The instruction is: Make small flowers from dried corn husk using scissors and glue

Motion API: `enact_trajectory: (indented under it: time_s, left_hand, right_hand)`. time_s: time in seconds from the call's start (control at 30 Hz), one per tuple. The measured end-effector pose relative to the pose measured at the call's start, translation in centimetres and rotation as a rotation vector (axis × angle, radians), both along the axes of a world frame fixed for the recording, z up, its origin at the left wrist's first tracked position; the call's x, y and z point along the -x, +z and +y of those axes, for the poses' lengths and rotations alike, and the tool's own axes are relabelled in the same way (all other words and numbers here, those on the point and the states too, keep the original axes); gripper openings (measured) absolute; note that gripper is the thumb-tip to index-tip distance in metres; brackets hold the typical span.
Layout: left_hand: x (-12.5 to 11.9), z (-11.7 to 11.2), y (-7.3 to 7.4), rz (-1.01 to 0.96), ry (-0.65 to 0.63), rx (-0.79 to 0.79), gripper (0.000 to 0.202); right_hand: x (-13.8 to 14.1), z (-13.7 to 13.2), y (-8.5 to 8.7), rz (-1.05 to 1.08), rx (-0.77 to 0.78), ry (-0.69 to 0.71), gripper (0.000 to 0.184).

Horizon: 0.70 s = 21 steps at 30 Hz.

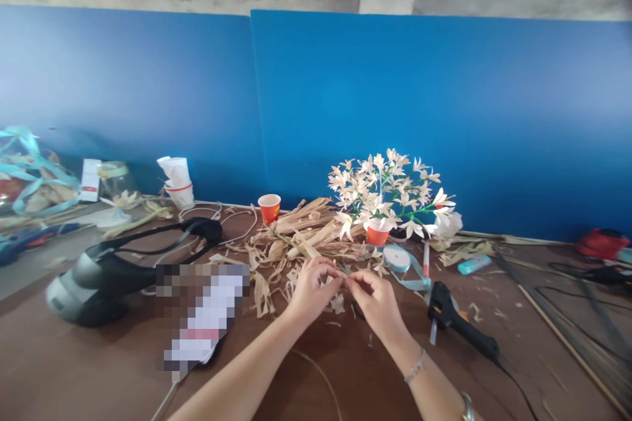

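Brown wooden worktable, dry pale corn husk scraps ahead; left hand, right hand narrow, pinching small husk piece; gentle, steady pressure suits brittle fibre.

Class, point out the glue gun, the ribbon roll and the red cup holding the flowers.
Glue gun [461, 324], head view, on its handle.
Ribbon roll [396, 258], head view, on its flat face.
Red cup [377, 235], head view, on its side.

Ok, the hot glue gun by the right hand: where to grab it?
Take its long black handle from above, right hand coming in from the right side. The gun lies on its side, handle slanting toward the person, and the cord leaves the handle's end, so grip ahead of that.
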State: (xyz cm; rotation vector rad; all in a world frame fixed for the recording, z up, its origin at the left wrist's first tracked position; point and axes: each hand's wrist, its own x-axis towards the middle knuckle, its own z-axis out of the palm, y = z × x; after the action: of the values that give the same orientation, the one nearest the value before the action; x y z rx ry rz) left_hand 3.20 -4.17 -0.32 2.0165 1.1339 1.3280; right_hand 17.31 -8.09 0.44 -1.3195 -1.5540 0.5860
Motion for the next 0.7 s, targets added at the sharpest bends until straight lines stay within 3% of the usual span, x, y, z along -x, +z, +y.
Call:
enact_trajectory:
  time_s: [0.1, 0.2, 0.33, 0.47, 0.7]
  left_hand:
    - [0.2, 0.1, 0.2, -0.037, -0.029, 0.0, 0.008]
    - [0.5, 0.4, 0.1, -0.059, 0.022, 0.013, 0.007]
    - [1.1, 1.2, -0.3, -0.101, 0.107, 0.039, 0.006]
    - [1.4, 1.5, -0.3, -0.136, 0.113, 0.057, 0.006]
    - [1.6, 1.0, 0.9, -0.265, 0.093, 0.195, 0.012]
  right_hand:
    - [-0.5, 0.1, 0.1, -0.08, -0.015, 0.021, 0.022]
    - [-1.6, 0.2, -0.1, -0.272, -0.039, -0.08, 0.019]
    - [-2.9, 0.1, -0.6, -0.596, 0.053, -0.163, 0.01]
    - [-2.8, -0.2, -0.8, -0.812, 0.106, -0.17, 0.017]
    - [-2.9, -0.2, -0.2, -0.8, 0.166, -0.212, 0.036]
